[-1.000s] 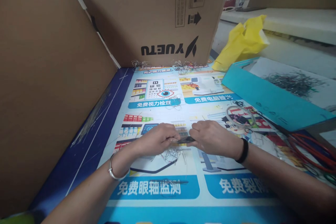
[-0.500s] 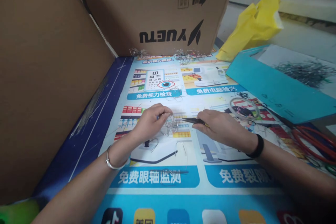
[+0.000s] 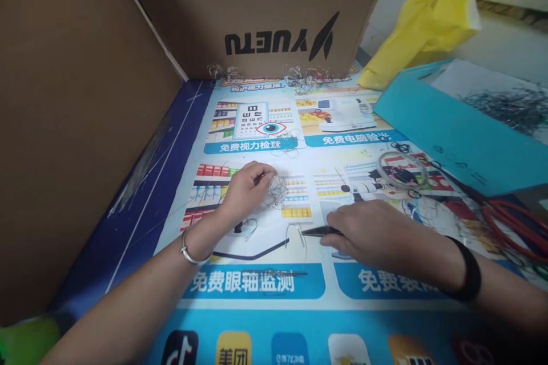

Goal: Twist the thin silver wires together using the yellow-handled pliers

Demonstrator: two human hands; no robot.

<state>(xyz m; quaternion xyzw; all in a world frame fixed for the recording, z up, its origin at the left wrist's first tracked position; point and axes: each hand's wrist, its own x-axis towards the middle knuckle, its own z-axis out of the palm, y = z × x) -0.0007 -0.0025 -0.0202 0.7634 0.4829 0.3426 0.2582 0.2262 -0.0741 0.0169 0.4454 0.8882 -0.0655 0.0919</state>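
In the head view, my left hand (image 3: 246, 185) is closed in a pinch on a loose tangle of thin wire (image 3: 276, 191), which hangs out to the right of the fingertips. Wrapped around dark needle-nose pliers (image 3: 320, 231), my right hand (image 3: 370, 234) is closed too; its palm hides the handles. The pliers point left, and their tip is at or beside a bent, U-shaped piece of wire (image 3: 287, 229) on the printed sheet (image 3: 314, 182). I cannot tell whether the tip touches that wire. Below lies a thin dark tool (image 3: 274, 273).
Cardboard walls (image 3: 188, 23) rise at the back and left. Wire clumps (image 3: 306, 77) lie along the back wall. To the right are a tape roll (image 3: 402, 170), red-handled scissors (image 3: 514, 228), a blue folder (image 3: 454, 125) bearing a wire pile (image 3: 514, 105), and a yellow bag (image 3: 423, 23).
My right hand has moved down and toward me with the pliers, from beside the wire tangle to the bent wire. My left hand still holds the tangle. The camera view has shifted slightly.
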